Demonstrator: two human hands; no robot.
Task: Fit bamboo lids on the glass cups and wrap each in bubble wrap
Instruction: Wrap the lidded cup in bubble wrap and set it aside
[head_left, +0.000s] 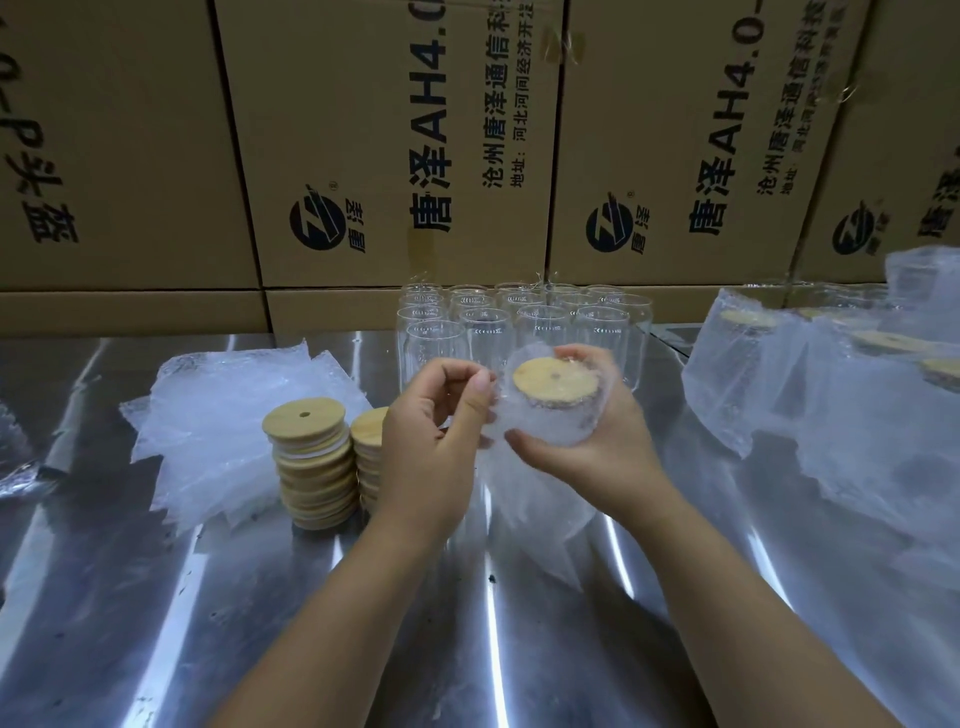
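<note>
Right hand (587, 431), one cup (545, 423), two lid stacks (311, 462)

A shiny metal table (130, 597) fills the lower view, its surface streaked with bright reflections and dotted with a few small dark specks. Along its far edge rises a wall of stacked brown cardboard cartons (363, 130), printed with dark Chinese characters, "AH4.0" and a round logo. Clear tape (560, 44), seemingly crumpled, clings to one carton seam.
</note>
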